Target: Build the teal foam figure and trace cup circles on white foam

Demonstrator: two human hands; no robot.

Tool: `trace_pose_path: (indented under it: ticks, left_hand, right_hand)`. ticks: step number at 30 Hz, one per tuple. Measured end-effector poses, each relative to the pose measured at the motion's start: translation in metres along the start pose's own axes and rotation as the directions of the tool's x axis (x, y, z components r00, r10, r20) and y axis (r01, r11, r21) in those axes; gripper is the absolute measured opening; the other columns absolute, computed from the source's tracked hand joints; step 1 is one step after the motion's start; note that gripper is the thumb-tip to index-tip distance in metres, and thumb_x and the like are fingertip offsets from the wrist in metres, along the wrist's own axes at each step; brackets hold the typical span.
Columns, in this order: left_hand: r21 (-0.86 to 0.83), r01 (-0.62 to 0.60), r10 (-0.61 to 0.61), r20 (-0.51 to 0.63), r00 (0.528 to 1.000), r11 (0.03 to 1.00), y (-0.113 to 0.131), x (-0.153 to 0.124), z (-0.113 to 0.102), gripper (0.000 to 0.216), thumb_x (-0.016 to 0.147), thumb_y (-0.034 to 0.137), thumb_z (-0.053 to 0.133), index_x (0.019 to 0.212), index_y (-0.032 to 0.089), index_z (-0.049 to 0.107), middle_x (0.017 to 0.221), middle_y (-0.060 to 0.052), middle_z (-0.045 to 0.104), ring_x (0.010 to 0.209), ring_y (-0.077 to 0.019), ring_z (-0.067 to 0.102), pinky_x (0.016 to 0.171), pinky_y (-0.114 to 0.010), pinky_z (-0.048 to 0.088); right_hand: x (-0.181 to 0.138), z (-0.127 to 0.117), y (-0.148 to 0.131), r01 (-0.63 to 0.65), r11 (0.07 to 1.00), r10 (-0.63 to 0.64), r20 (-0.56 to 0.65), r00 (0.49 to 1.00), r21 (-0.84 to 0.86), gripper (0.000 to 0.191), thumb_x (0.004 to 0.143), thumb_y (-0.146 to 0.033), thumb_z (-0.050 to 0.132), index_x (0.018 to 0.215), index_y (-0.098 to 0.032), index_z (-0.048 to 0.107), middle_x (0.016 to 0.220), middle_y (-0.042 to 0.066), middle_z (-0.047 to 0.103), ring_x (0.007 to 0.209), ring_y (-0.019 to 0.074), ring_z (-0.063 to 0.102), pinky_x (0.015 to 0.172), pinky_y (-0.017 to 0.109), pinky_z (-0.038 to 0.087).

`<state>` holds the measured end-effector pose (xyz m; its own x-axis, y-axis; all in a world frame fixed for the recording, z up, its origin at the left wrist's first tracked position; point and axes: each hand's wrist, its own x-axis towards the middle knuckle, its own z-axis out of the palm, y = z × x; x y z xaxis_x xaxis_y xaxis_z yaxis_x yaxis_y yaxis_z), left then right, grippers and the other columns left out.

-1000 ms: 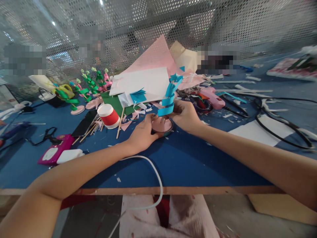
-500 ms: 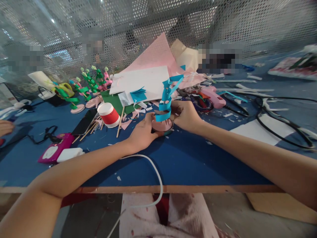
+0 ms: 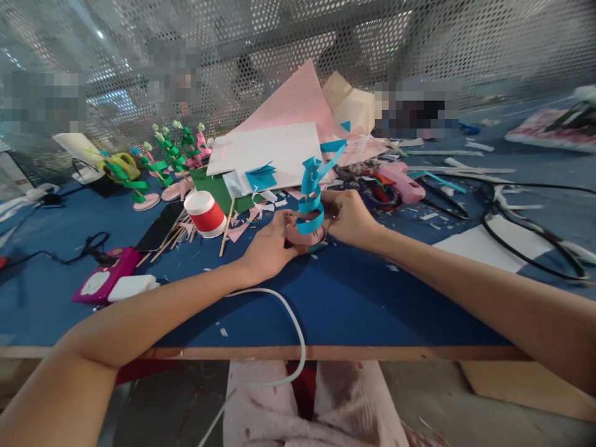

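A small paper model stands between my hands: a bright blue paper strip (image 3: 311, 221) coils around an upright stick over a round pink base (image 3: 298, 234). Its loose blue end sticks out at the upper right. My left hand (image 3: 267, 245) grips the base from the left, thumb low along the near edge. On the right side, my right hand (image 3: 351, 217) is closed against the model near the lower coil and base; its fingertips are partly hidden behind the paper.
Finished green paper plants (image 3: 174, 149) on pink bases stand back left. Nearer are a red-and-white cup (image 3: 205, 214), a dark phone (image 3: 161, 226), wooden sticks and a magenta power box (image 3: 109, 273). Behind lie paper sheets (image 3: 274, 146); a pink glue gun (image 3: 403, 183) and black cable are right.
The blue coil has shifted slightly, its top lower and its bottom turn nearer the base. Both hands stay almost in place. Another person's hand at the left edge has gone from view.
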<state>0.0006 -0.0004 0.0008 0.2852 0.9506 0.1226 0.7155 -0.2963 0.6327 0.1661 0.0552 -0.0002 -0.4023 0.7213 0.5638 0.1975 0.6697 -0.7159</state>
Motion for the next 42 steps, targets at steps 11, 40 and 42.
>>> trace_pose_path:
  ticks: [11, 40, 42]
  left_hand:
    - [-0.023, 0.004, -0.004, 0.006, 1.0, 1.0, 0.002, -0.001, -0.002, 0.052, 0.072, 0.023, 0.065, 0.114, 0.018, 0.035, 0.116, -0.013, 0.058, 0.107, -0.0294, 0.058, 0.085, -0.042, 0.047]
    - [0.012, -0.036, 0.036, -0.006, 0.999, 0.999, -0.002, 0.001, 0.001, 0.06, 0.072, 0.03, 0.067, 0.12, 0.017, 0.035, 0.125, -0.016, 0.056, 0.117, -0.0311, 0.053, 0.093, -0.046, 0.045]
    - [0.013, -0.035, 0.035, -0.006, 0.999, 0.999, -0.002, 0.001, 0.001, 0.06, 0.072, 0.03, 0.067, 0.121, 0.017, 0.035, 0.124, -0.016, 0.056, 0.116, -0.0314, 0.054, 0.093, -0.046, 0.045]
  right_hand:
    - [0.0, 0.002, 0.007, -0.054, 0.996, 0.054, -0.007, 0.998, 0.068, 0.015, 0.063, -0.022, 0.065, 0.073, -0.012, 0.067, 0.066, 0.002, 0.063, 0.062, 0.0138, 0.056, 0.057, 0.024, 0.046]
    - [-0.002, 0.002, 0.009, -0.004, 0.997, 0.006, -0.021, 1.0, 0.075, 0.028, 0.066, -0.037, 0.072, 0.079, -0.014, 0.066, 0.07, 0.003, 0.065, 0.064, 0.0146, 0.058, 0.06, 0.025, 0.047]
    - [-0.002, 0.002, 0.01, 0.001, 0.997, 0.001, -0.018, 1.0, 0.082, 0.028, 0.066, -0.038, 0.072, 0.079, -0.014, 0.066, 0.072, 0.003, 0.066, 0.065, 0.0146, 0.058, 0.061, 0.025, 0.047]
